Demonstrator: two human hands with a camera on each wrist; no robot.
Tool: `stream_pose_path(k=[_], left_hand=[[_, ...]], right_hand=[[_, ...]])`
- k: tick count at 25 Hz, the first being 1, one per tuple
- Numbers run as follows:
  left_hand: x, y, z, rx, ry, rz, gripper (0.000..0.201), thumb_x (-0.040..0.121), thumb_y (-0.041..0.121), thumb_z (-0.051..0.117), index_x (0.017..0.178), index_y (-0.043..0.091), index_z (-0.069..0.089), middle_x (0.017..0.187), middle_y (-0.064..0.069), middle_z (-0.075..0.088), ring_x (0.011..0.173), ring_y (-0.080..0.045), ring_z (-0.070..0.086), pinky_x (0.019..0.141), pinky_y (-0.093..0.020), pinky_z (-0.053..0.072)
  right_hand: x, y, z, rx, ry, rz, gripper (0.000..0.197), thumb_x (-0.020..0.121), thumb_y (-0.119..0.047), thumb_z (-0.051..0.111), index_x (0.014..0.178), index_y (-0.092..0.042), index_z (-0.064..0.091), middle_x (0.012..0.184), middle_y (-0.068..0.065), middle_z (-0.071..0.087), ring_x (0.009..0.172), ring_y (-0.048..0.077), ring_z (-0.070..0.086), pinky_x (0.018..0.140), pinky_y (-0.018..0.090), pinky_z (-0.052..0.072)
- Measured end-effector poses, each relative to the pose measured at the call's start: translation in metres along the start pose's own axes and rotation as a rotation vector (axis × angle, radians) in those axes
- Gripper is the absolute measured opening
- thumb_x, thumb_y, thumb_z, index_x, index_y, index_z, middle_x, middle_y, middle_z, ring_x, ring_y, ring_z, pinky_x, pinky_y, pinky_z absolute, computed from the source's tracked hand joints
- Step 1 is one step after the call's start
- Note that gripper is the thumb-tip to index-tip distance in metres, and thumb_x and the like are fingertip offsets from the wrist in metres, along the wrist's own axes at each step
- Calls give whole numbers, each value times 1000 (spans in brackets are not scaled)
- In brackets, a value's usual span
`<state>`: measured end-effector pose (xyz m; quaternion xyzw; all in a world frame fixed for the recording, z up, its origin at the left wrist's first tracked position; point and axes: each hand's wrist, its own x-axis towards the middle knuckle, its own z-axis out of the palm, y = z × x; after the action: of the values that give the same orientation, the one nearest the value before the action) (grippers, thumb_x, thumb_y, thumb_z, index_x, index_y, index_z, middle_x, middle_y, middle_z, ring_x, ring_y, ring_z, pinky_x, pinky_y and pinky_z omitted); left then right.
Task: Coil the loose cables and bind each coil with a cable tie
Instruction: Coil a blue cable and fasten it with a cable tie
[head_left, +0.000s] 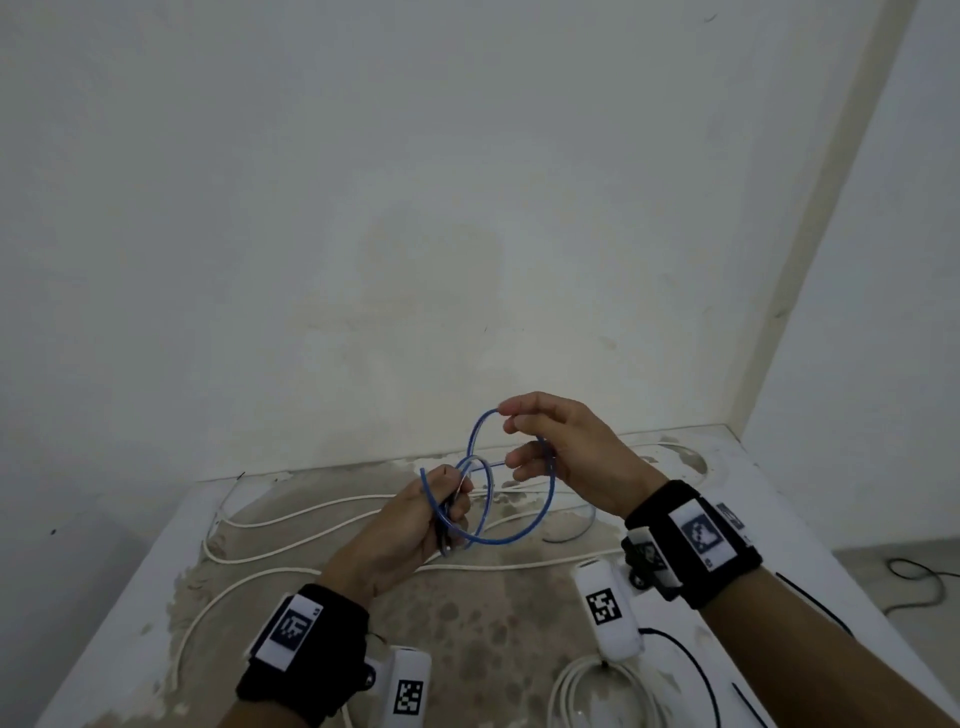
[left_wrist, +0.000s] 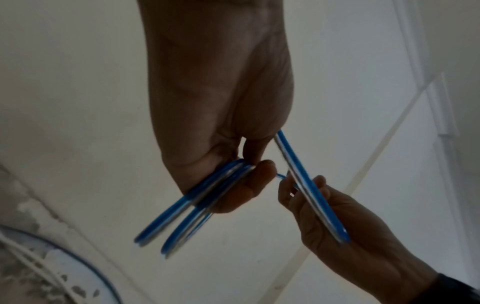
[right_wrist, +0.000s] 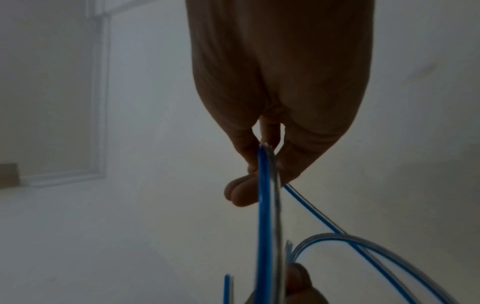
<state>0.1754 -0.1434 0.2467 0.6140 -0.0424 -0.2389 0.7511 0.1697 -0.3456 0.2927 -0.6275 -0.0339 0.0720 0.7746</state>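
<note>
A thin blue cable (head_left: 524, 532) hangs in loops between my two hands above the table. My left hand (head_left: 423, 512) grips the gathered loops (left_wrist: 207, 197) between thumb and fingers, and a short free end sticks up beside it. My right hand (head_left: 540, 441) is higher and to the right, pinching the top of a large loop (right_wrist: 265, 185) between thumb and fingertips. The cable's tail trails down to the table at the right. A long white cable (head_left: 311, 512) lies loose in wide curves on the table. No cable tie is visible.
The table (head_left: 467, 649) has a worn, mottled top and stands in a wall corner. A white coiled cable (head_left: 582, 691) lies at the near edge beside a black wire (head_left: 691, 665). Another black cable (head_left: 924, 582) lies on the floor at right.
</note>
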Motion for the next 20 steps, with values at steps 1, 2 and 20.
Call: stream_pose_path(k=[1,2,20], left_hand=[[2,0,1,-22,24,-4,31,105,22,35,86,3,51,61,-5,46,49,-17,44,47,-27,44],[3,0,1,-52,57,-5,31,104,23,36,86,3,52,63,-7,49,51,-19,49,49,-27,47],[17,15,5,-407,88,-85,33,103,21,36,101,2,63,56,3,47,44,-9,46,65,-28,43]], right_hand=[[-3,0,4,-49,-5,-28,19,101,-7,53,118,-8,61,96,11,67,62,23,67,55,30,58],[-5,0,9,-93,0,-57,23,100,-6,56,122,-10,58,98,11,70,60,22,66,52,30,56],[-36,97,21,-736,-57,-383,14,98,-26,58,112,-25,61,103,-13,76,87,3,69,82,23,54]])
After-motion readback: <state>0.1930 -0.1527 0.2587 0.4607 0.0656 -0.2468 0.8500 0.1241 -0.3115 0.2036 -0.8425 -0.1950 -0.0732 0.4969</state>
